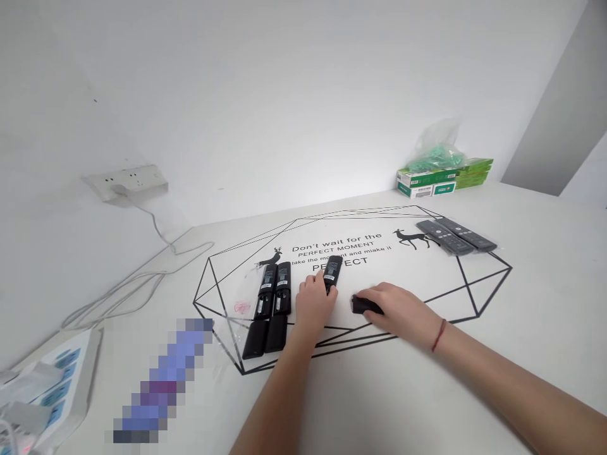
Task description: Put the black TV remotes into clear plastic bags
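My left hand [317, 298] is closed around the lower part of a black remote control [334, 268], its back with a printed label facing up. My right hand [389, 304] grips a small black battery cover [364, 305] just above the table, apart from that remote. To the left, side by side and back up, lie another black remote [266, 278] and a third remote [283, 278], both with uncovered battery compartments. Below them rest one loose battery cover [256, 339] and a second loose cover [276, 333]. My fingers hide the held remote's lower end.
Wrapped grey remotes [455, 235] lie at the right. Green boxes [427, 183] with a plastic bag [437, 151] stand by the wall. At left are a wall socket [137, 182], a cable [156, 221], a power strip [90, 360] and a blurred-out blue object [164, 382].
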`<act>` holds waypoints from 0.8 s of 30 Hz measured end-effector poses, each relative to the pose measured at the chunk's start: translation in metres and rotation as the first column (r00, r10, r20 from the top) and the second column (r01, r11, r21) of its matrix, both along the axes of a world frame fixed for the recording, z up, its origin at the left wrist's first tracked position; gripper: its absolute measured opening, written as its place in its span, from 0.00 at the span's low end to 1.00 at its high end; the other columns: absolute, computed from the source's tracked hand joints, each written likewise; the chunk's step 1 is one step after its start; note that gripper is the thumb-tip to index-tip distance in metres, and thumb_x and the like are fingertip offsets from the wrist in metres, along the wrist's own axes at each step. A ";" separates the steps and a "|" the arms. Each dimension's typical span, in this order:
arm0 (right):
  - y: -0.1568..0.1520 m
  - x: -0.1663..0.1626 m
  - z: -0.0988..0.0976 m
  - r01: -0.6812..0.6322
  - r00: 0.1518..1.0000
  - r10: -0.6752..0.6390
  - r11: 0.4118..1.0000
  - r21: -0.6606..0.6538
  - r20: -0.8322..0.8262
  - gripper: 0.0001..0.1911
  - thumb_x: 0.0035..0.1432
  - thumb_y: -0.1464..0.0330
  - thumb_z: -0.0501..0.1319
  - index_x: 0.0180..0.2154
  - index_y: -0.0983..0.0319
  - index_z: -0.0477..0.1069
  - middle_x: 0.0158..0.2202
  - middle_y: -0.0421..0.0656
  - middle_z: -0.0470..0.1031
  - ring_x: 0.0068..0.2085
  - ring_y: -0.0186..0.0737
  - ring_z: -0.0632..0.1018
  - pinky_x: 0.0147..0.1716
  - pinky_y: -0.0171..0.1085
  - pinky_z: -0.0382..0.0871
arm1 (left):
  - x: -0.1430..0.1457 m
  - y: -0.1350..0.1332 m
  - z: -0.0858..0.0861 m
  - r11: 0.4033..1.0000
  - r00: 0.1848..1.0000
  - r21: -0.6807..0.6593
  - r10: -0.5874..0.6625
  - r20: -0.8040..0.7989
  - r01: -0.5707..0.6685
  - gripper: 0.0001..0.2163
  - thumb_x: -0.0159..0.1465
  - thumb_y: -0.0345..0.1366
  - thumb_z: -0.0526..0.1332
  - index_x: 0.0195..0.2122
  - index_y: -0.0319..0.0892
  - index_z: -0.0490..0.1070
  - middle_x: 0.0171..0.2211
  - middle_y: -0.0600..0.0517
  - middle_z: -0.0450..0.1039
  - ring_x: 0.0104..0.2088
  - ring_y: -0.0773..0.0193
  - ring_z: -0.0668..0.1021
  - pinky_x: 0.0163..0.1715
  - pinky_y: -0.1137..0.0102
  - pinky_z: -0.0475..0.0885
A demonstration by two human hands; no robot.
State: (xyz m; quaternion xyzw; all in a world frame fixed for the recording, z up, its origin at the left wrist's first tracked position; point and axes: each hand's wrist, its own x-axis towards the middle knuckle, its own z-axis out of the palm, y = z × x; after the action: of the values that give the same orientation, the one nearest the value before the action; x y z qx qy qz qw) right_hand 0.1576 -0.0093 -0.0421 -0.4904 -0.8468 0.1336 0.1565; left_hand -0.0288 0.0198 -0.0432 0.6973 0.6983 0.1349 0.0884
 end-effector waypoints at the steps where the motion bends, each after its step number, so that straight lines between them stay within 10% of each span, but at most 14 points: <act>1: 0.000 -0.001 0.001 0.002 1.000 -0.002 1.000 0.000 0.008 0.16 0.55 0.71 0.55 0.45 0.59 0.72 0.39 0.46 0.77 0.41 0.48 0.76 0.35 0.41 0.68 | -0.001 0.001 0.000 1.000 1.000 -0.004 -0.019 0.007 0.019 0.24 0.62 0.37 0.50 0.60 0.38 0.59 0.49 0.39 0.68 0.49 0.49 0.70 0.47 0.62 0.64; 8: -0.006 -0.006 0.011 0.024 0.998 -0.023 0.999 0.032 -0.054 0.12 0.53 0.69 0.56 0.41 0.58 0.72 0.36 0.44 0.78 0.40 0.47 0.76 0.34 0.40 0.67 | -0.004 0.003 0.004 0.997 0.958 -0.042 -0.057 0.281 0.071 0.28 0.55 0.33 0.56 0.59 0.38 0.60 0.48 0.39 0.68 0.45 0.51 0.73 0.43 0.63 0.66; 13: -0.008 -0.006 0.020 0.117 0.978 -0.102 0.991 0.072 -0.184 0.13 0.54 0.68 0.57 0.42 0.59 0.71 0.34 0.43 0.77 0.37 0.44 0.76 0.35 0.41 0.68 | 0.003 0.000 0.004 0.997 0.828 -0.025 -0.043 0.559 0.069 0.06 0.56 0.36 0.58 0.31 0.42 0.71 0.32 0.48 0.71 0.35 0.56 0.73 0.37 0.65 0.66; 20: -0.011 -0.011 0.018 0.162 0.908 -0.073 0.969 0.186 -0.412 0.14 0.57 0.68 0.57 0.46 0.59 0.68 0.40 0.44 0.76 0.40 0.43 0.75 0.39 0.42 0.70 | 0.032 -0.014 0.008 0.982 -0.019 -0.152 0.155 0.988 0.112 0.15 0.58 0.43 0.63 0.44 0.47 0.63 0.39 0.51 0.73 0.39 0.63 0.76 0.40 0.67 0.70; 24: -0.014 -0.016 0.016 0.163 0.898 -0.063 0.967 0.196 -0.435 0.13 0.57 0.69 0.58 0.45 0.58 0.68 0.39 0.44 0.75 0.39 0.44 0.74 0.37 0.42 0.70 | 0.046 -0.025 0.011 0.962 -0.249 -0.242 0.267 0.931 0.127 0.16 0.62 0.49 0.58 0.43 0.44 0.67 0.38 0.49 0.74 0.40 0.61 0.77 0.41 0.66 0.73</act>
State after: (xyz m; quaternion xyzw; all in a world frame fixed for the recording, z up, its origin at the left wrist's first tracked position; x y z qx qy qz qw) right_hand 0.1421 -0.0236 -0.0266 -0.4770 -0.7719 0.1300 0.3998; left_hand 0.0172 -0.0050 -0.0323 0.2601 0.4067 0.5485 0.6827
